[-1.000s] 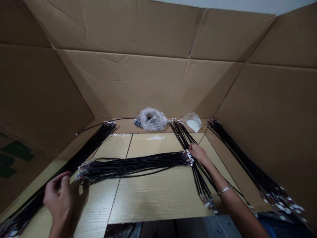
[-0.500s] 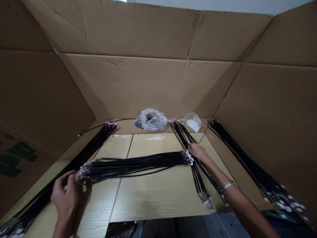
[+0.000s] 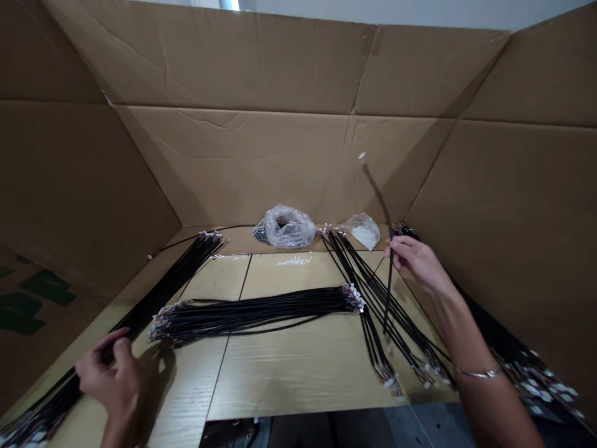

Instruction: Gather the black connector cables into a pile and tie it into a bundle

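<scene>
My right hand (image 3: pixel 413 258) is closed on a single black cable (image 3: pixel 389 218), gripping it near its middle. That cable stands nearly upright above the table, with a small white connector at its blurred top end. My left hand (image 3: pixel 112 367) holds nothing; its fingers are loosely curled, with the thumb apart. It hovers beside the left cable bundle (image 3: pixel 153 295) and left of the middle cable bundle (image 3: pixel 265 311), which lies crosswise with connectors at both ends. Below and left of my right hand, more black cables (image 3: pixel 373 280) spread front to back.
Cardboard walls (image 3: pixel 261 162) enclose the wooden tabletop (image 3: pixel 289 373) at the back and sides. At the back lie a clear plastic bag (image 3: pixel 289 227) with a coil-like shape and a small bag (image 3: pixel 364 231) of white pieces. Another cable bundle (image 3: pixel 485 323) runs along the right wall.
My right hand has moved right and up from the end of the middle bundle, and a single cable is now raised in it. My left hand has shifted slightly left.
</scene>
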Motion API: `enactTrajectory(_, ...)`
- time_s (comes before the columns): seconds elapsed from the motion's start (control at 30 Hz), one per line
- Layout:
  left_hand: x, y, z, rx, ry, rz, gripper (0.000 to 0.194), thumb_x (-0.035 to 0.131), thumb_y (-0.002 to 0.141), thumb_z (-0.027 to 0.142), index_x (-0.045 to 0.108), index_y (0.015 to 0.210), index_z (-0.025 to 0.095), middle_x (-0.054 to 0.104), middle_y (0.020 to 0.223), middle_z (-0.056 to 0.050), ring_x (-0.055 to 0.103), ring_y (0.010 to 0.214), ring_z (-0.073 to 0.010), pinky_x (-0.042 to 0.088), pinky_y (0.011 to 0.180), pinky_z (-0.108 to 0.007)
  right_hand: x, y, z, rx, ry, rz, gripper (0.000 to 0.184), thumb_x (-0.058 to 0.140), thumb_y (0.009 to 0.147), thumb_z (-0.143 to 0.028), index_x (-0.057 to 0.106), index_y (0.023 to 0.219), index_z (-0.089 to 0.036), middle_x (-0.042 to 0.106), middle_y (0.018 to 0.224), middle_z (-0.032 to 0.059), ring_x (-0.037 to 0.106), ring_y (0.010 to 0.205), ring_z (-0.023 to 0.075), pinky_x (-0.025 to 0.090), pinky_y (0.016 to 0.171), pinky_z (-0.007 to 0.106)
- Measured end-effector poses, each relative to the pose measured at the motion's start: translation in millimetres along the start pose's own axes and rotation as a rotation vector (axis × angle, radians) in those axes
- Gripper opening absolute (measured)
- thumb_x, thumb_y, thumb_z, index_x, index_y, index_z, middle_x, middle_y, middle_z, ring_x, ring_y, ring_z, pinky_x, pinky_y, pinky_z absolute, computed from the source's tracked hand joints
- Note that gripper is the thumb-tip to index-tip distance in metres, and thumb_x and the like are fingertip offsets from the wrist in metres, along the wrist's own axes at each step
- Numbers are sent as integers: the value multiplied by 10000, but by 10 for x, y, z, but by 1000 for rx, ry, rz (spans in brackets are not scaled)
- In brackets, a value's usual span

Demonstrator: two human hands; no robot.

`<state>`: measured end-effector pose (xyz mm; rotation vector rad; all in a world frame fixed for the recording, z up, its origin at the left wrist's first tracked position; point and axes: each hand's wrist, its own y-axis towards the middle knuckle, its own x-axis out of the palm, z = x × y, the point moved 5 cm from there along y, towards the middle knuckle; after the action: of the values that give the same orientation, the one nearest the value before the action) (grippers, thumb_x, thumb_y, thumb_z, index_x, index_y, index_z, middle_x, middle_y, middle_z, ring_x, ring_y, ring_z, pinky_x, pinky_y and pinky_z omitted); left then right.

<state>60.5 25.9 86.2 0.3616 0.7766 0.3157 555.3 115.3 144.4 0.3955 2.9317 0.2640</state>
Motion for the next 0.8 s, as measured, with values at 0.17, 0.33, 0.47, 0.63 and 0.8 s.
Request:
enactTrajectory(0.17, 342, -23, 400, 1, -156, -96, 447, 531, 843, 587, 708, 1066, 242, 754, 916, -86, 690, 942, -290, 570, 813, -404, 301, -466, -459, -53, 436, 39, 354, 811, 652, -377, 624, 915, -231, 649, 635, -38, 503, 433, 98, 398, 431, 226)
enactTrajectory(0.33, 735, -113, 815, -4, -410, -446, 478, 370, 943, 564, 676, 1171, 276, 757, 1054, -70, 702, 999, -240, 556, 878, -360, 933, -790, -294, -23, 556, -125, 327, 755, 751, -410, 523, 909, -242, 690, 688, -23, 606, 497, 126, 485, 493, 237)
enactTrajectory(0.47, 960, -222, 1077, 65, -457, -738, 460, 459, 926, 546, 643, 1229, 253, 757, 887, -39, 705, 834, -197, 554, 774, -293, 1126, -887, -98, -3, 628, -136, 312, 727, 792, -404, 486, 914, -246, 704, 718, -24, 627, 518, 127, 519, 531, 256)
enactTrajectory(0.63, 908, -167, 1036, 141, -294, -667, 458, 384, 961, 522, 706, 1030, 205, 656, 601, 8, 614, 558, -135, 495, 594, -204, 1128, -944, 37, 44, 650, -135, 291, 728, 794, -393, 507, 907, -241, 741, 786, 13, 673, 581, 159, 551, 572, 295)
enactTrajectory(0.8, 646, -123, 653, 162, -158, -530, 434, 446, 919, 563, 751, 992, 263, 789, 966, -43, 744, 839, -197, 564, 742, -213, 815, -882, 163, 95, 685, 37, 312, 749, 760, -370, 583, 985, -231, 759, 870, 43, 682, 633, 157, 557, 596, 287)
